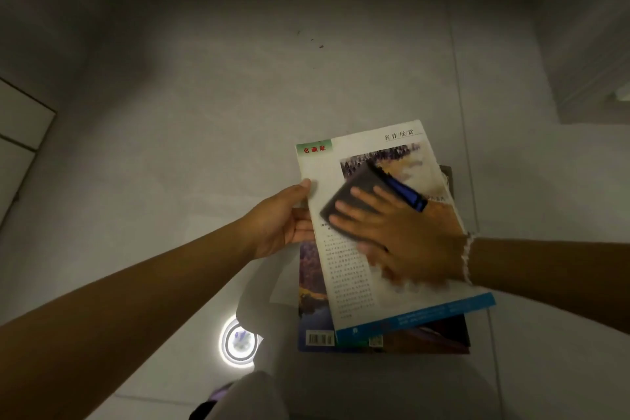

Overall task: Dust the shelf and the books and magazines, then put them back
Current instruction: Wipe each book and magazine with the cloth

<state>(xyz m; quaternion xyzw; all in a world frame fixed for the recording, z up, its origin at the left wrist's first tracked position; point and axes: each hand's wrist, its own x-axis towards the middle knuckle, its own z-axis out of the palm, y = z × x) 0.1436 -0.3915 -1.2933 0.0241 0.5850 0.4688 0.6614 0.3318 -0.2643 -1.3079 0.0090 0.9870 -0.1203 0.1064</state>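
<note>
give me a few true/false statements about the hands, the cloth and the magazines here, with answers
1. The right hand presses a dark cloth flat on the top magazine. True.
2. The left hand hangs free, touching nothing. False: it holds the magazine's left edge.
3. The top magazine lies alone on the floor. False: it is above more magazines in a stack.
4. The cloth has a blue edge. True.

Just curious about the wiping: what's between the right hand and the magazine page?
In the head view, a dark grey cloth lies flat under the right hand, pressed onto the magazine that the left hand holds.
</note>
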